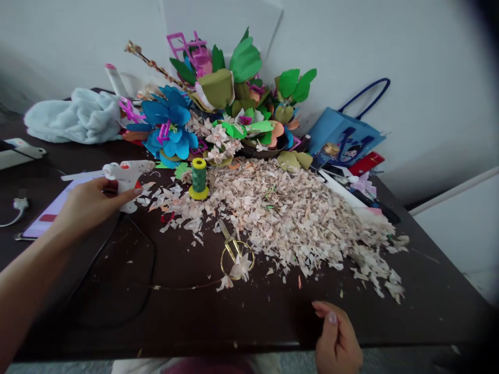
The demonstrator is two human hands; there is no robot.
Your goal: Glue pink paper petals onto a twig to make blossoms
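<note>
My left hand (90,203) is closed round the handle of a white glue gun (125,177) lying at the left of the dark table (187,311). At the table's near edge my right hand (338,340) rests with its fingers curled, and I see nothing in them. A big heap of pale paper scraps (288,213) covers the middle. Gold scissors (233,250) lie at its near side with a small paper flower (240,267) on the handles. A green thread spool (198,178) stands upright behind the heap.
Paper flowers in blue (169,124) and green (245,62) are piled against the wall. A light blue cloth (76,117) lies at the back left, a blue bag (343,135) at the back right. A tablet-like flat object (47,215) sits beneath my left wrist.
</note>
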